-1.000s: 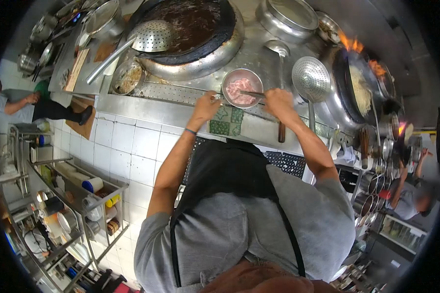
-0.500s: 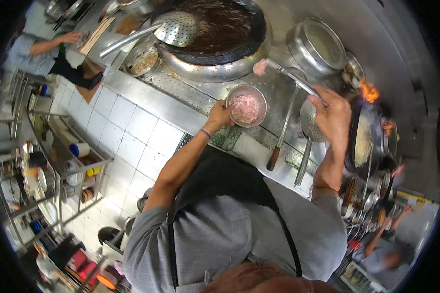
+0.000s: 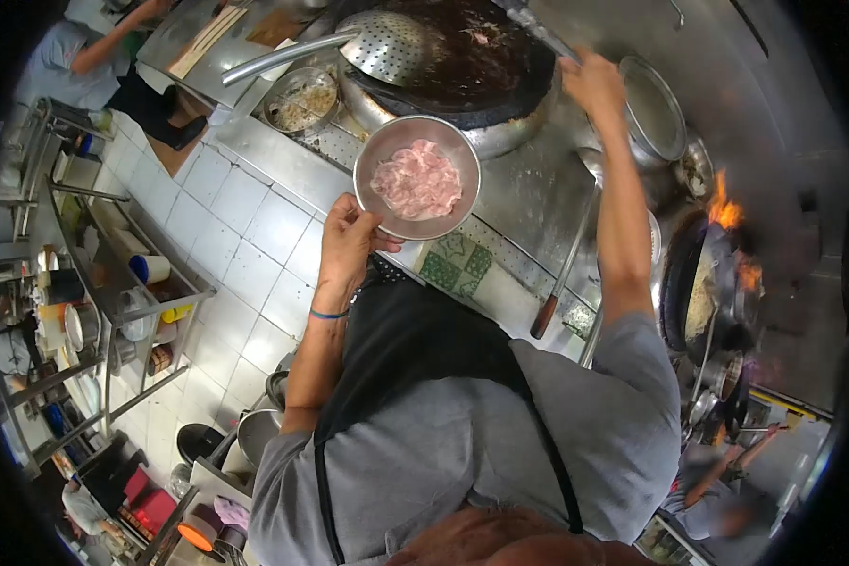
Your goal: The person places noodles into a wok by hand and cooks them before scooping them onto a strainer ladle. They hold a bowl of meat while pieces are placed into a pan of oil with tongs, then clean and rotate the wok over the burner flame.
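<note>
My left hand (image 3: 349,236) grips the near-left rim of a steel bowl (image 3: 470,184), thumb over the edge. Pale pink raw meat slices (image 3: 420,179) lie inside it. My right hand (image 3: 596,90) is wrapped around metal tongs (image 3: 545,36), stretched out over the right side of a large wok (image 3: 519,108) of dark oil. A pale piece of meat (image 3: 481,37) shows in the oil; the tongs' tips are blurred near the wok's far edge. A perforated strainer (image 3: 387,49) rests across the wok's left side.
A bowl of fried bits (image 3: 302,102) sits left of the wok. A wooden-handled ladle (image 3: 566,264) and a steel pot (image 3: 651,108) are to the right. Flames (image 3: 724,203) rise by a second pan (image 3: 698,292). Co-workers (image 3: 71,61) stand left and at lower right (image 3: 712,505).
My right hand has swung the tongs forward from beside the wok to over it; the meat they held is gone from view there. My left hand has raised the bowl and shifted it left.
</note>
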Demonstrator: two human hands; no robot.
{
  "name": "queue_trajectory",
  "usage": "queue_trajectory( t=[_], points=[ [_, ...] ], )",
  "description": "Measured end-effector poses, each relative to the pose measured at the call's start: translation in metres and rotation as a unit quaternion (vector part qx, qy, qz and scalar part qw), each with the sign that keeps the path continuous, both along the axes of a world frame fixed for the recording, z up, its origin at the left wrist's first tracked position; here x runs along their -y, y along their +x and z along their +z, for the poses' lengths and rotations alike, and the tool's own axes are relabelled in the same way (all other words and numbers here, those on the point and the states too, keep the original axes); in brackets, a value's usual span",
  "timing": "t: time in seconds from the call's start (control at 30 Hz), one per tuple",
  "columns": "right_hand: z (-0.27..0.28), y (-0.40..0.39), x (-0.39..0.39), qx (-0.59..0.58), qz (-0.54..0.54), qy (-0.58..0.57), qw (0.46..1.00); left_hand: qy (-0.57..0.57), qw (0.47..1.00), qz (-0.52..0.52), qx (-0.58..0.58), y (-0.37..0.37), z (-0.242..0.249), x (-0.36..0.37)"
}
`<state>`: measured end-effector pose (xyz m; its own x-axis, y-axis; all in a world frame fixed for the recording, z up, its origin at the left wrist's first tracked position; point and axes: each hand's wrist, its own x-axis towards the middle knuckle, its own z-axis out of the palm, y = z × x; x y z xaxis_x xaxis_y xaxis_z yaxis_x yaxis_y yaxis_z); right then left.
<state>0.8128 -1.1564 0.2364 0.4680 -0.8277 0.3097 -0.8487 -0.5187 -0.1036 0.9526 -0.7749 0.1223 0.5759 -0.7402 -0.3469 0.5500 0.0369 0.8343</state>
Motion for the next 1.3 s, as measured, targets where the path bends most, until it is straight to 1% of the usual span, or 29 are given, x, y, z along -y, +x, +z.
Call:
queue_trajectory(
  t=[0.03, 0.1, 0.17, 0.23, 0.33, 0.43, 0.47, 0.57, 0.7, 0.73, 0.83, 0.87, 0.9, 0.97, 1.03, 1.1, 1.17, 1.27, 1.3],
  points=[
    [0.01, 0.0, -0.013, 0.013, 0.001, -0.011, 1.0, -0.006, 1.0, 0.003, -0.003, 0.009, 0.003, -0.004],
    [0.025, -0.014, -0.027, 0.072, 0.086, -0.063, 0.992, -0.007, 1.0, 0.012, -0.01, 0.029, 0.006, -0.019],
    [0.072, -0.008, -0.092, 0.061, 0.139, -0.014, 0.988, -0.015, 1.0, 0.015, -0.005, 0.045, 0.008, -0.028],
    [0.097, -0.001, -0.137, 0.021, 0.228, 0.03, 0.973, -0.02, 1.0, 0.005, 0.013, 0.061, 0.007, -0.031],
    [0.102, 0.026, -0.196, -0.049, 0.258, 0.06, 0.963, -0.024, 1.0, -0.008, 0.012, 0.08, 0.009, -0.032],
    [0.081, 0.047, -0.22, -0.137, 0.269, 0.038, 0.953, -0.028, 0.999, -0.025, 0.017, 0.093, 0.016, -0.032],
    [0.071, 0.053, -0.223, -0.182, 0.243, 0.032, 0.952, -0.03, 0.999, -0.027, 0.02, 0.097, 0.017, -0.031],
    [0.065, 0.065, -0.224, -0.19, 0.239, 0.047, 0.951, -0.051, 0.998, -0.043, 0.017, 0.108, 0.012, -0.034],
    [0.096, 0.068, -0.23, -0.1, 0.225, 0.041, 0.968, -0.042, 0.999, -0.022, 0.003, 0.118, -0.007, -0.034],
    [0.099, 0.065, -0.227, -0.083, 0.233, 0.019, 0.969, -0.043, 0.999, -0.017, 0.001, 0.12, -0.012, -0.034],
    [0.109, 0.059, -0.221, -0.036, 0.166, 0.022, 0.985, -0.038, 0.999, -0.009, -0.007, 0.123, -0.023, -0.031],
    [0.115, 0.062, -0.22, -0.035, 0.104, 0.061, 0.992, -0.034, 0.999, -0.01, -0.011, 0.124, -0.025, -0.03],
    [0.112, 0.062, -0.212, -0.051, 0.091, 0.033, 0.994, -0.025, 1.0, -0.013, -0.008, 0.124, -0.026, -0.028],
    [0.099, 0.059, -0.183, -0.084, 0.06, -0.023, 0.994, -0.006, 1.0, -0.024, -0.001, 0.122, -0.028, -0.025],
    [0.079, 0.061, -0.151, -0.134, 0.005, -0.043, 0.99, -0.007, 1.0, -0.03, -0.005, 0.118, -0.032, -0.024],
    [0.043, 0.056, -0.102, -0.157, -0.008, -0.047, 0.986, -0.006, 0.999, -0.036, -0.01, 0.113, -0.036, -0.024],
    [0.017, 0.063, -0.072, -0.158, -0.041, -0.021, 0.986, -0.001, 0.999, -0.043, -0.018, 0.108, -0.039, -0.026],
    [-0.004, 0.051, -0.059, -0.105, -0.066, -0.04, 0.991, 0.035, 0.999, -0.035, 0.004, 0.098, -0.043, -0.034],
    [-0.006, 0.042, -0.063, -0.068, -0.056, -0.044, 0.995, 0.044, 0.999, -0.029, 0.005, 0.094, -0.047, -0.039]
  ],
)
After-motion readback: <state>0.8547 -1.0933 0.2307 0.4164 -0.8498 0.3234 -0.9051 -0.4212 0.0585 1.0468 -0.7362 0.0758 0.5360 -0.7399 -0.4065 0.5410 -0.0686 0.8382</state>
